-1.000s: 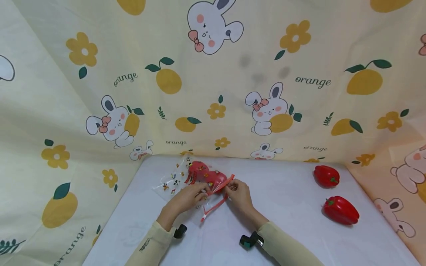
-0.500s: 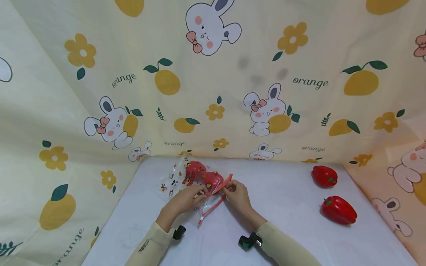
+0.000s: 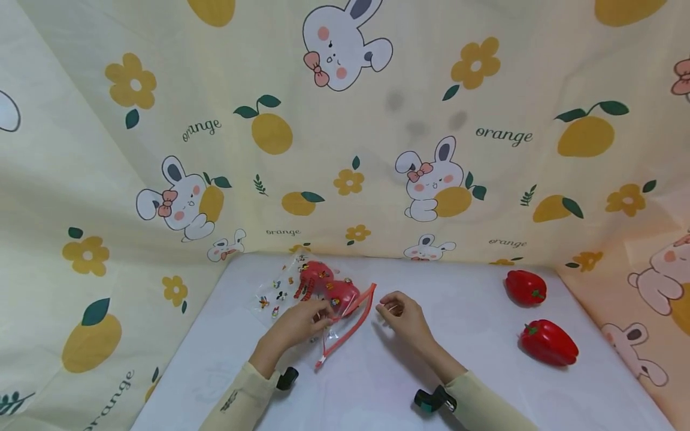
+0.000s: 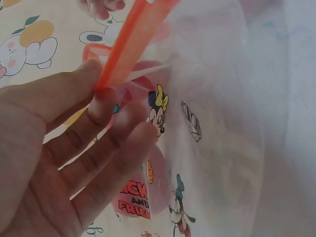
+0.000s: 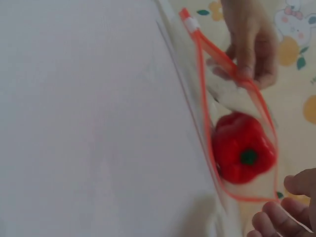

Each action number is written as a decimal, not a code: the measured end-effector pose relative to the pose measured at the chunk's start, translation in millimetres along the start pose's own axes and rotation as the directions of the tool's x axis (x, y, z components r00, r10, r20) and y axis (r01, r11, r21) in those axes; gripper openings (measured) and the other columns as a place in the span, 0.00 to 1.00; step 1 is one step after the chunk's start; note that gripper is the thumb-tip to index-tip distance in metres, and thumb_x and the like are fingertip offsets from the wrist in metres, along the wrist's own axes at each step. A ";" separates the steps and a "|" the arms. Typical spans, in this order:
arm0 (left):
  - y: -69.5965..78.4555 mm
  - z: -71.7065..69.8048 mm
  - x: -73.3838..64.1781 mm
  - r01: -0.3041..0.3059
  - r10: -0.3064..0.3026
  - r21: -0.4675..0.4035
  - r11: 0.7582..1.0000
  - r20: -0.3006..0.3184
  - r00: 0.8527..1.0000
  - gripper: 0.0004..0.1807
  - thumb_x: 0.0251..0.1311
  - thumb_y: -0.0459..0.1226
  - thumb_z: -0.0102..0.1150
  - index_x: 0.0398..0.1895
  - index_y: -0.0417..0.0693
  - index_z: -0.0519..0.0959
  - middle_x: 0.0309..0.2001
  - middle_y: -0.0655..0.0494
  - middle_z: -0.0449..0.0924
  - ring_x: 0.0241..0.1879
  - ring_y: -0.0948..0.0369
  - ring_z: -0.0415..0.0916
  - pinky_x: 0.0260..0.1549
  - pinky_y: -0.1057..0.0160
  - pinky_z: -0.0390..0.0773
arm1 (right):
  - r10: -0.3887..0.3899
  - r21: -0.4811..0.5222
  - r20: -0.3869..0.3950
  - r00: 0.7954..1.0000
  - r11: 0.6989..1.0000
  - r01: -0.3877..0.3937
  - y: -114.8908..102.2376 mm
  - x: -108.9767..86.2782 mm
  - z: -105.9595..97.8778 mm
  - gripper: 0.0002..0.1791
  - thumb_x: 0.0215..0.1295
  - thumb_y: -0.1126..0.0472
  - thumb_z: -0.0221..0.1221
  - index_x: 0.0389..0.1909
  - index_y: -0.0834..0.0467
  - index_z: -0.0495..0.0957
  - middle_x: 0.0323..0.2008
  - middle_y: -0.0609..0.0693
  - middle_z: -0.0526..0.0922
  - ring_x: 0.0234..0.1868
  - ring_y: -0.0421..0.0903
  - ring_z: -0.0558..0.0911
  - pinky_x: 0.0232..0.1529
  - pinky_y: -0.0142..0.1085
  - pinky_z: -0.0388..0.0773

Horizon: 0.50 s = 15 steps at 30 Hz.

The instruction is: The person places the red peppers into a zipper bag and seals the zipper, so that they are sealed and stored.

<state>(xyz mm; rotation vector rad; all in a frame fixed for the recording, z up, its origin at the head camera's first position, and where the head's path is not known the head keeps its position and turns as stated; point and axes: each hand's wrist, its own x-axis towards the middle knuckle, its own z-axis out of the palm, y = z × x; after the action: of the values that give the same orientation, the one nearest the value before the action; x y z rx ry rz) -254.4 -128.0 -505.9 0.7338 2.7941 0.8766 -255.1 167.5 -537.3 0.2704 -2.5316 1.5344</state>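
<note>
L hand (image 3: 304,320) grips the clear plastic bag (image 3: 266,298) by its orange edge, edge pinched btwn thumb & index; other fingers are bent loosely nr the bag's side. R hand (image 3: 406,317) holds nothing: fingers loosely curled, thumb apart from them, just beside the R end of the bag's mouth. Bag lies L of centre on the white table (image 3: 458,317), toward the back, w/ cartoon figures & red lettering printed on it. Its mouth gapes, orange strip (image 3: 353,330) making a long loop; white slider (image 3: 321,360) sits at the near end. Two red things show thru the plastic, one behind the other; the nearer is a red pepper (image 5: 244,148), green stem end facing the mouth in R wrist view. The far red thing (image 3: 317,275) is less clear, covered by print.

Two more red peppers lie on the table's R side, apart from each other: back pepper (image 3: 526,287) & front pepper (image 3: 550,342), both on their sides w/ green stems. Cream sleeves (image 3: 239,398) on both arms, small black cam (image 3: 287,378) at each wrist. Cloth (image 3: 334,131) behind has bunnies, oranges, flowers.
</note>
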 end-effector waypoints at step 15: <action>0.1 -5.8 -6.8 -0.013 0.016 0.036 0.999 -0.075 0.997 0.04 0.73 0.43 0.69 0.44 0.62 0.82 0.36 0.69 0.80 0.37 0.66 0.76 0.35 0.64 0.77 | -0.167 -0.198 -0.082 0.983 0.969 0.148 19.7 -25.2 -87.4 0.12 0.69 0.63 0.73 0.50 0.58 0.84 0.43 0.48 0.90 0.44 0.45 0.87 0.50 0.41 0.85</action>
<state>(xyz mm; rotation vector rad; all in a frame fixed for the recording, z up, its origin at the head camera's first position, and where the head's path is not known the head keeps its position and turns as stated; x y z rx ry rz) -249.9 -134.2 -501.3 0.7423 2.8804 0.8771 -231.1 255.8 -520.3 0.3508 -2.4903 1.2077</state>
